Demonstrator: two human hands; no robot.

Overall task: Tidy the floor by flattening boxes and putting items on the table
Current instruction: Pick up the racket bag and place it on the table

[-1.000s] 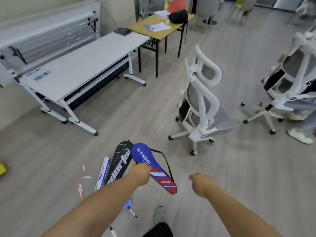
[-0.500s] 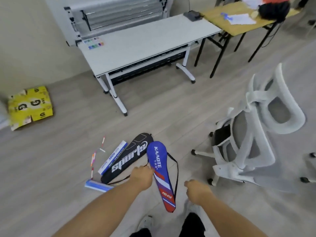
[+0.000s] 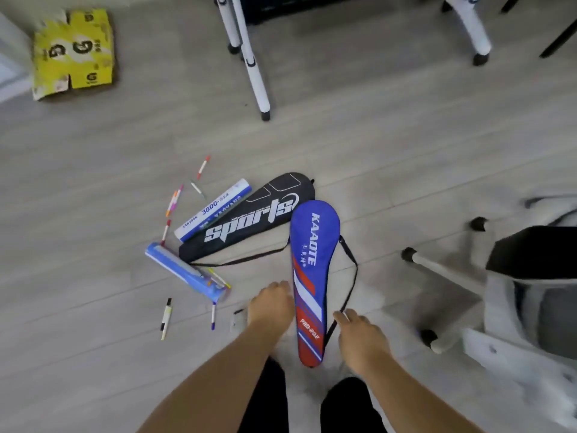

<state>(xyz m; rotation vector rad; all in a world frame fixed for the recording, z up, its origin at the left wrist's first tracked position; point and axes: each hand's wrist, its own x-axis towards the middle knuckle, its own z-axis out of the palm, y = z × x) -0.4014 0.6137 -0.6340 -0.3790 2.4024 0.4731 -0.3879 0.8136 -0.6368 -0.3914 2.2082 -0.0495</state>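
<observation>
The blue racket cover (image 3: 313, 276) lies flat on the floor (image 3: 406, 151), straight ahead between my two hands, its narrow end nearest me. My left hand (image 3: 271, 304) sits just beside its left edge with the fingers curled downward; my right hand (image 3: 359, 335) is just off its right edge, fingers loosely spread, right at the black strap (image 3: 349, 276). Neither grip is clamped on anything yet, as far as I can judge.

Beyond my left grip lies the black sports cover (image 3: 249, 220), its wide end touching the blue one, with a white shuttle tube (image 3: 214, 209) alongside it. Further left are a blue tube (image 3: 185, 273) and scattered pens (image 3: 165, 318). The yellow flattened box (image 3: 73, 53) lies well away, far left; the tabletop itself is out of view, only its legs (image 3: 253, 57) showing ahead.

The risk I see: the strap could snag my right fingers or drag on the lift, and the office chair (image 3: 515, 292) base near my right grip could catch it. Both forearms reach down, wrists bent.
</observation>
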